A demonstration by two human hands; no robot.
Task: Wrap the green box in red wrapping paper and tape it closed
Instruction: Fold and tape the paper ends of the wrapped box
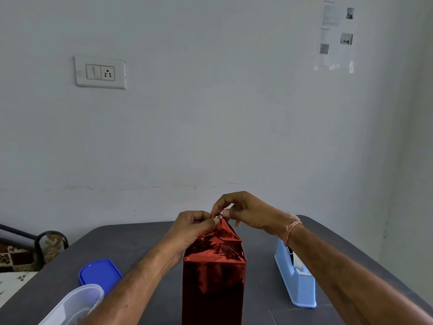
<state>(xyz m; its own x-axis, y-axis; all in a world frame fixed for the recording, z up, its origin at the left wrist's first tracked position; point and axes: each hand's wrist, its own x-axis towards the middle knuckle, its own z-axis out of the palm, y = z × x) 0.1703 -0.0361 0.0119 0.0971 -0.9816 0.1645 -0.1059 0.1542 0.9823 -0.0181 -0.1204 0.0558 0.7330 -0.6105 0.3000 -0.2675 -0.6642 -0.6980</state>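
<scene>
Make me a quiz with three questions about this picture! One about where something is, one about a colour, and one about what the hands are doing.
1. Where does the tape holder stand, compared with the wrapped box?
A) on its left
B) on its right
C) on top of it

2. What colour is the flat lid on the table?
A) blue
B) yellow
C) green

3. What are the left hand and the right hand doing?
A) lying flat on the table
B) pinching the red paper at the box's top
C) holding scissors

Answers:
1 B: the holder sits by the right arm, apart from the box.
2 A: the lid is plainly blue.
3 B: each grip closes on the paper's folded peak.
</scene>
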